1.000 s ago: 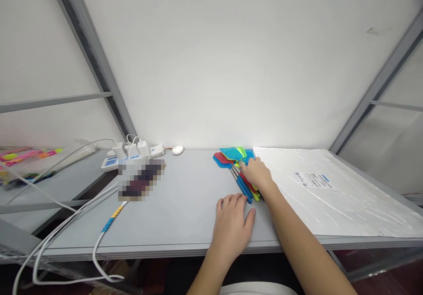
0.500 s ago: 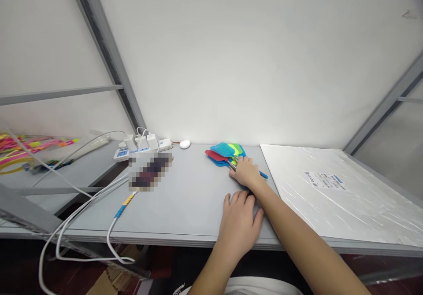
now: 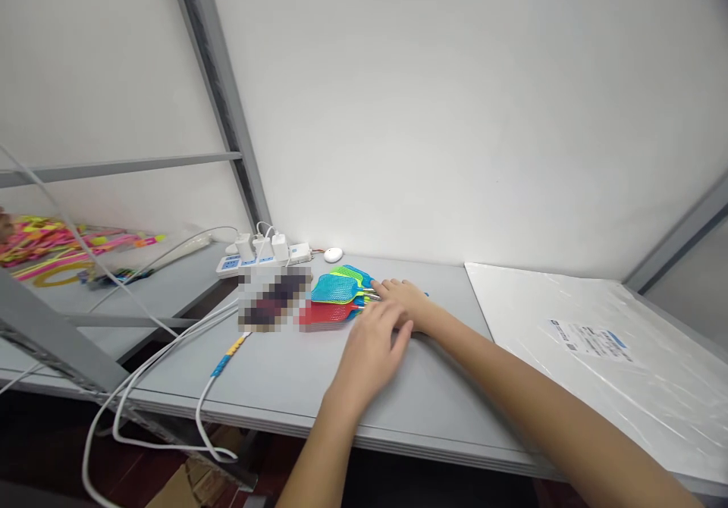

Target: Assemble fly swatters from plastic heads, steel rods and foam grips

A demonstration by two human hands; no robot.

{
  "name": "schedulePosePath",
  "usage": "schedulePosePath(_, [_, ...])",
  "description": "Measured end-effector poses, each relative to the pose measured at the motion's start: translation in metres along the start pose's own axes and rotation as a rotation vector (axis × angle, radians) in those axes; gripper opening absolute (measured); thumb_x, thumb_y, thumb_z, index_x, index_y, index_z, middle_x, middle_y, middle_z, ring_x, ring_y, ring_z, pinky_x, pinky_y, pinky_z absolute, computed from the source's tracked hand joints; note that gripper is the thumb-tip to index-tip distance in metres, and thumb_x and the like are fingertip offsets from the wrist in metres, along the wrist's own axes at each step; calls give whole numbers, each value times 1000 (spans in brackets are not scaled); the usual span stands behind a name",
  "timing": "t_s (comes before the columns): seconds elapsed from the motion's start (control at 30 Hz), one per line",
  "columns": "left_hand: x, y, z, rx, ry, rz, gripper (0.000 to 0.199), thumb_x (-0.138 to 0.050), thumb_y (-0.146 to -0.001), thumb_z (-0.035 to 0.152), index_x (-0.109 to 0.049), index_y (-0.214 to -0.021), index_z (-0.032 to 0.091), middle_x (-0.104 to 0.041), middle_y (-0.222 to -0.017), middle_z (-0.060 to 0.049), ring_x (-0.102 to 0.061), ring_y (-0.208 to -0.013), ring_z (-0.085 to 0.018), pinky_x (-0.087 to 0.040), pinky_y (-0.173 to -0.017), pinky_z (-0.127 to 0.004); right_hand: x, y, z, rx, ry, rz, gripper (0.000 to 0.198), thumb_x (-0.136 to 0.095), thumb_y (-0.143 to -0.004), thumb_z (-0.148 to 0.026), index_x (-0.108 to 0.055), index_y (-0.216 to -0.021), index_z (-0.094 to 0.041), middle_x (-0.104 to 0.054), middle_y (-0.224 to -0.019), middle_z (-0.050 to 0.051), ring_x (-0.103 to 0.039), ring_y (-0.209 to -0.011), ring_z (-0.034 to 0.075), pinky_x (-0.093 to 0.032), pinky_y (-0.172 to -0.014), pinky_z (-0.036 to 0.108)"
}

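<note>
A bundle of fly swatters lies on the grey shelf, their mesh heads pointing left. On top is a blue swatter head point(image 3: 334, 289), with a red swatter head point(image 3: 325, 313) in front and a green swatter head point(image 3: 351, 272) behind. Their metal shafts run right, beneath my fingers. My right hand point(image 3: 406, 301) is closed over the handles, and a blue handle end shows just beyond it. My left hand point(image 3: 372, 345) rests beside it in front, fingers laid across the shafts and thumb apart. What lies under both palms is hidden.
A flat white wrapped package point(image 3: 569, 326) covers the shelf's right side. At left are a power strip point(image 3: 230, 265) with plugs, a white oval device point(image 3: 333, 255), a pixelated object point(image 3: 276, 299) and looping white cables point(image 3: 142, 375). Pink and yellow items point(image 3: 51, 239) lie farther left.
The swatters have shifted left toward the pixelated object, their heads fanned more to the left. My left hand has moved up beside my right hand onto the shafts. The camera view has turned slightly.
</note>
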State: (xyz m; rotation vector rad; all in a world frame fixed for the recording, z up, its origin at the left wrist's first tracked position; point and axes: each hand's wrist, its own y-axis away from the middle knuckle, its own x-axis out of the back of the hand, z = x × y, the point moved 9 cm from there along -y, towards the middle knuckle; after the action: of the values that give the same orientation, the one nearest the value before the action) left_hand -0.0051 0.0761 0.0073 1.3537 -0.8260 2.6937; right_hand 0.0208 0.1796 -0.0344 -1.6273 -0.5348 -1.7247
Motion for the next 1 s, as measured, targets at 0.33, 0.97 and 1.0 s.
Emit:
schedulePosePath(0.33, [-39, -75, -80, -43, -382, -355, 91, -64, -69, 73, -37, -144, 28, -49, -142, -15, -36, -136, -38, -20, -110, -60, -13, 9, 30, 67, 87, 26, 59, -36, -97, -56, -52, -129, -10, -63, -119, 19, -60, -101, 29, -43, -83, 40])
schedulePosePath(0.97, [-59, -101, -43, -261, -490, -187, 84, -39, -90, 66, -24, -153, 13, -33, -154, -20, -20, -146, -32, 1, -117, -57, 6, 58, 86, -184, 57, 172, 62, -41, -95, -41, -33, -148, -10, -46, -145, 18, -43, -130, 33, -25, -109, 54])
schedulePosePath(1.0, [-61, -90, -33, -278, -458, -199, 77, -35, -93, 62, -25, -152, 13, -33, -155, -19, -21, -146, -31, 2, -118, -56, 8, 72, 82, -208, 30, 191, 58, -41, -95, -39, -37, -147, -14, -46, -146, 16, -44, -130, 31, -26, -109, 53])
